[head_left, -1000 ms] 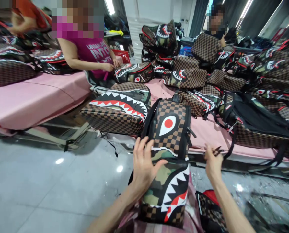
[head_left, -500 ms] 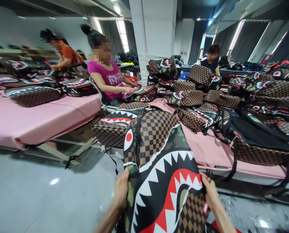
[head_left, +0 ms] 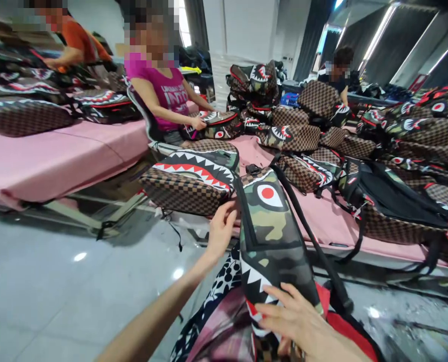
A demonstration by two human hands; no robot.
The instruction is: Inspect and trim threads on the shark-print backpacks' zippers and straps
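A backpack [head_left: 272, 226] with camouflage, a red-and-white eye and shark teeth stands side-on before me, its lower part near my lap. My left hand [head_left: 222, 229] is beside its upper left edge, fingers apart and slightly curled, holding nothing. Spread fingers of my right hand [head_left: 294, 317] lie flat against the lower side, over the teeth print. A black strap hangs along the bag's right side. Just left of it, a checkered shark-mouth bag [head_left: 194, 176] rests at the table's edge.
Many similar bags [head_left: 405, 216] lie on the pink table [head_left: 329, 221] to the right. A person in a magenta top [head_left: 163, 95] handles a bag across from me. Another pink table [head_left: 77, 161] is at left; two more people are farther back.
The backpack has turned from its front to its side. Both my hands have let go of its edges; the left moved up, the right came across onto the side. The view has shifted slightly.
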